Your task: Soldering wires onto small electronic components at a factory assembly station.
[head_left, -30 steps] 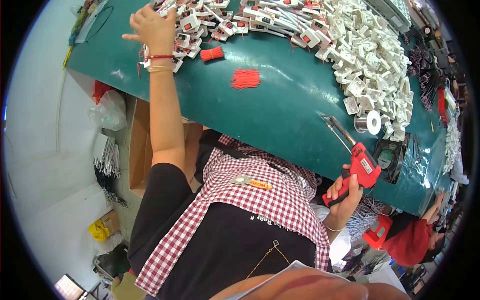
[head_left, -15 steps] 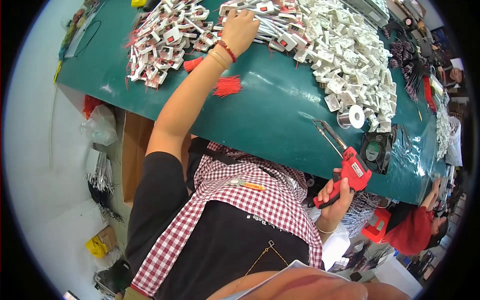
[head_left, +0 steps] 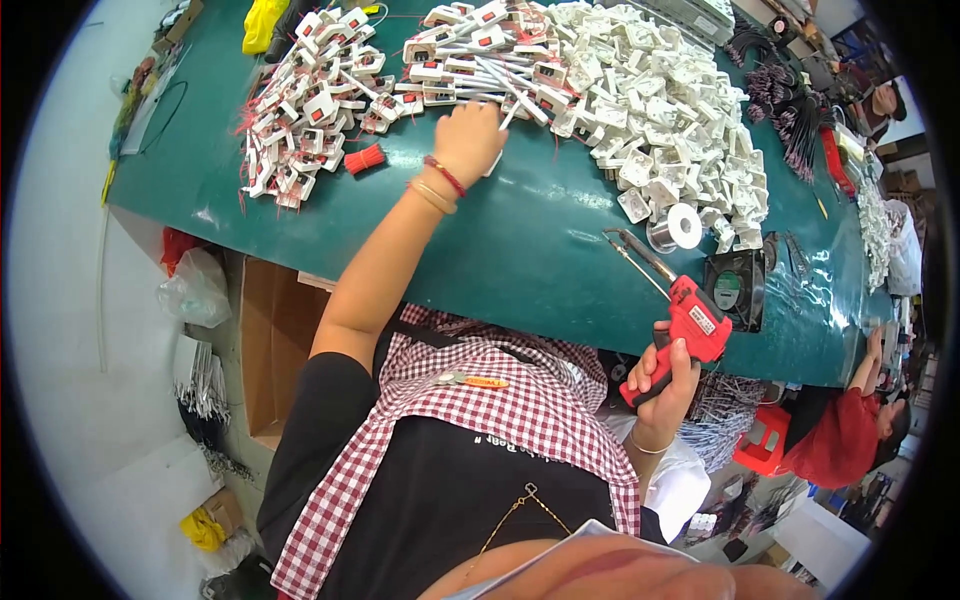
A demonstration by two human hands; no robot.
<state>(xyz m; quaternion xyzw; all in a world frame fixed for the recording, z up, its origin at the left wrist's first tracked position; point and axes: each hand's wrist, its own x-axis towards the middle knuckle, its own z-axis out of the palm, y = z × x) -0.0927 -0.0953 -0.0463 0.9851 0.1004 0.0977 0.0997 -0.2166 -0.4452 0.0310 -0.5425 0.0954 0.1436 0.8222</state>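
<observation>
My left hand point(head_left: 470, 145) reaches over the green table, its fingers closed round a white plastic piece with a white cable point(head_left: 508, 116). Much of that piece is hidden under the hand. Just beyond lies a heap of white switch housings point(head_left: 470, 60) with red rockers and white cables. My right hand point(head_left: 668, 395) grips a red soldering gun point(head_left: 697, 318) by its handle, near the table's front edge. The gun's metal tip point(head_left: 625, 240) points up and left, near a solder spool point(head_left: 683, 226). A bundle of short red wires point(head_left: 365, 159) lies left of my left hand.
More wired switch housings point(head_left: 315, 110) are heaped at the left. Many plain white housings point(head_left: 670, 110) cover the back right. A black fan point(head_left: 735, 290) stands right of the gun, with dark cable bundles point(head_left: 785, 110) beyond. Another person in red point(head_left: 845, 440) sits at the far right.
My left hand has drawn back from the heap toward me, bringing a white piece with it. The loose red wires have gone out of sight by my left forearm. My right hand still holds the gun.
</observation>
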